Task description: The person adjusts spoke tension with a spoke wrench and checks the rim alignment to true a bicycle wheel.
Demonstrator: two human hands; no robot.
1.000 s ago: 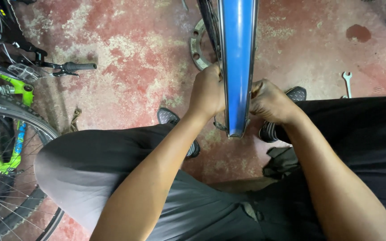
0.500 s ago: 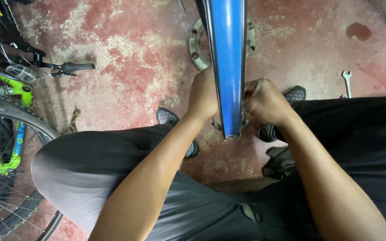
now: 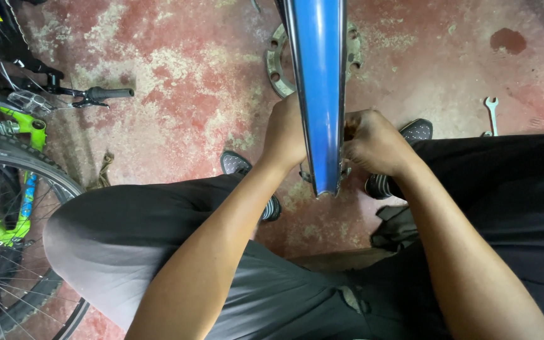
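Note:
A long blue mudguard-like blade (image 3: 317,88) runs from the top edge down to between my knees. My left hand (image 3: 286,135) is closed against its left side and my right hand (image 3: 373,141) is closed against its right side, both near its lower end. What my fingers grip behind the blade is hidden. A round metal part (image 3: 346,171) peeks out just under my right hand.
A grey metal ring with holes (image 3: 276,62) lies on the red floor behind the blade. A spanner (image 3: 492,113) lies at the right. A green bicycle (image 3: 7,132) with its wheel (image 3: 14,252) and handlebar grip (image 3: 109,93) stands at the left.
The blue blade has shifted slightly left in view, and both hands have stayed closed at its sides with small movements.

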